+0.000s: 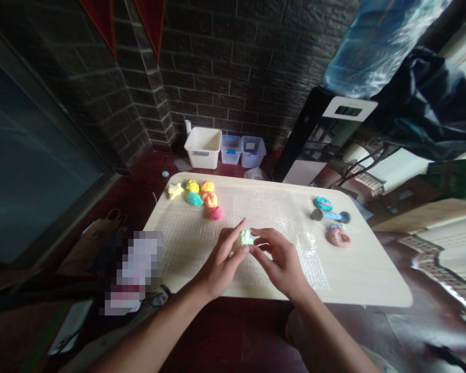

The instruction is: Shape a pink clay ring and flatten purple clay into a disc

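Observation:
Above the middle of the table, a small pale green lump (pixel 247 237), which looks like modelling clay, is held between both hands. My left hand (pixel 226 254) has its fingers and thumb around the lump's left side. From the right, my right hand (pixel 276 255) pinches it with bent fingers and thumb. Beneath them lies a sheet of bubble wrap (pixel 256 207). Beyond my left hand sit several coloured lumps, among them a pink one (pixel 216 213), an orange one (pixel 209 199) and a teal one (pixel 194 199). Parts of the green lump are hidden by my fingers.
On the table's (pixel 380 269) right side are a teal disc (pixel 323 203), a dumbbell-shaped piece (pixel 331 216) and a pinkish-brown ring (pixel 338 237). Behind the table stand a white bin (pixel 203 150), two clear boxes (pixel 252 151) and a water dispenser (pixel 314 140).

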A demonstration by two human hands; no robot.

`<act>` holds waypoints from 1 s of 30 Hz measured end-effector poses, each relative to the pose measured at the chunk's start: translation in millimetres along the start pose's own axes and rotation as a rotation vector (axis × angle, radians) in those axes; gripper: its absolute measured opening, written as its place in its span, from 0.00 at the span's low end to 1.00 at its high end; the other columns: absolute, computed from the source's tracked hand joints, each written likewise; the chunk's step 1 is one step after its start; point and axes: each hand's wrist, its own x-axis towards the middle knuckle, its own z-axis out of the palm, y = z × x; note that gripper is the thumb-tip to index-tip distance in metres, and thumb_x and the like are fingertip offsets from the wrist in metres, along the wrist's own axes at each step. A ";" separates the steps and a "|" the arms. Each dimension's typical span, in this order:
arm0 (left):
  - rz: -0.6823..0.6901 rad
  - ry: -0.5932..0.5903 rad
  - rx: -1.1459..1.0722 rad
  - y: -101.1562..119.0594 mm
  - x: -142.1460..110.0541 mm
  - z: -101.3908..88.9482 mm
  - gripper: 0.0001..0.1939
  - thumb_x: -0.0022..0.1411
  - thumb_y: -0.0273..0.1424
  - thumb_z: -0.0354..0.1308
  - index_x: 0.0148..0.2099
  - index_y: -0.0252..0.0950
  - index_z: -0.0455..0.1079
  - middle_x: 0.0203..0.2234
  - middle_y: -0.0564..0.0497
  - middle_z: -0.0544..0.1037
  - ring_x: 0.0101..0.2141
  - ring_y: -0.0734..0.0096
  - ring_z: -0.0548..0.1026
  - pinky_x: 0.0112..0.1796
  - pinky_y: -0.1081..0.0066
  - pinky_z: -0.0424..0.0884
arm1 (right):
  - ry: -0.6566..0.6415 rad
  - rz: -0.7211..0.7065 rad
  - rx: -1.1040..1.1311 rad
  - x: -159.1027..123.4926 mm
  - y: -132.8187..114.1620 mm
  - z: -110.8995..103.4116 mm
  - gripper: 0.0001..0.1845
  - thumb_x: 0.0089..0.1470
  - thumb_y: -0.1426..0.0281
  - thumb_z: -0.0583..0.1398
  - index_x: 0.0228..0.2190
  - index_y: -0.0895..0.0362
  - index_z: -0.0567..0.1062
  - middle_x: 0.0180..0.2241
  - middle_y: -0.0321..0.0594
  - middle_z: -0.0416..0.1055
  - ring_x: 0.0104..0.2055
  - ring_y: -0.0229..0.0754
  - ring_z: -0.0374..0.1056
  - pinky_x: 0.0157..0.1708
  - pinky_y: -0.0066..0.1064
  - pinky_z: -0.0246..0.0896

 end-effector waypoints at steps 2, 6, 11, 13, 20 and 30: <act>0.031 0.013 -0.015 0.5 0.2 1.5 0.31 0.72 0.36 0.59 0.74 0.45 0.62 0.57 0.41 0.76 0.55 0.54 0.79 0.50 0.61 0.80 | -0.010 0.002 0.015 -0.8 -1.9 -3.2 0.20 0.65 0.63 0.66 0.57 0.50 0.79 0.50 0.48 0.76 0.45 0.46 0.79 0.43 0.38 0.81; 0.120 0.062 0.106 6.7 -3.2 3.9 0.19 0.72 0.33 0.58 0.62 0.39 0.73 0.54 0.40 0.81 0.52 0.54 0.82 0.52 0.58 0.80 | 0.006 -0.006 -0.069 -5.5 -6.7 -7.2 0.21 0.62 0.63 0.69 0.56 0.52 0.80 0.48 0.47 0.77 0.40 0.43 0.78 0.41 0.37 0.81; 0.354 0.062 0.431 17.5 -12.9 8.7 0.17 0.73 0.25 0.51 0.59 0.40 0.74 0.53 0.42 0.83 0.54 0.57 0.81 0.57 0.57 0.77 | 0.073 0.102 -0.047 -14.8 -6.6 -4.8 0.20 0.54 0.61 0.74 0.46 0.56 0.84 0.39 0.45 0.82 0.36 0.43 0.78 0.38 0.36 0.80; 0.407 0.059 0.483 18.3 -15.2 11.6 0.19 0.73 0.24 0.49 0.60 0.39 0.73 0.54 0.42 0.82 0.56 0.58 0.80 0.58 0.58 0.76 | 0.090 0.149 -0.003 -18.0 -6.9 -2.5 0.19 0.53 0.61 0.74 0.44 0.57 0.84 0.37 0.45 0.83 0.34 0.43 0.78 0.37 0.36 0.80; 0.322 0.081 0.388 16.3 -14.6 18.4 0.14 0.75 0.26 0.48 0.53 0.38 0.74 0.46 0.43 0.83 0.49 0.59 0.82 0.52 0.60 0.77 | 0.152 0.235 0.204 -20.9 -11.1 3.0 0.15 0.51 0.65 0.73 0.40 0.58 0.84 0.32 0.43 0.83 0.29 0.39 0.75 0.31 0.31 0.74; 0.157 0.150 0.276 6.4 -15.3 5.0 0.16 0.65 0.36 0.69 0.52 0.38 0.73 0.44 0.45 0.81 0.38 0.64 0.81 0.40 0.66 0.80 | 0.188 0.354 0.482 -16.7 -1.4 0.5 0.19 0.49 0.64 0.77 0.41 0.54 0.81 0.33 0.37 0.80 0.33 0.38 0.76 0.36 0.29 0.72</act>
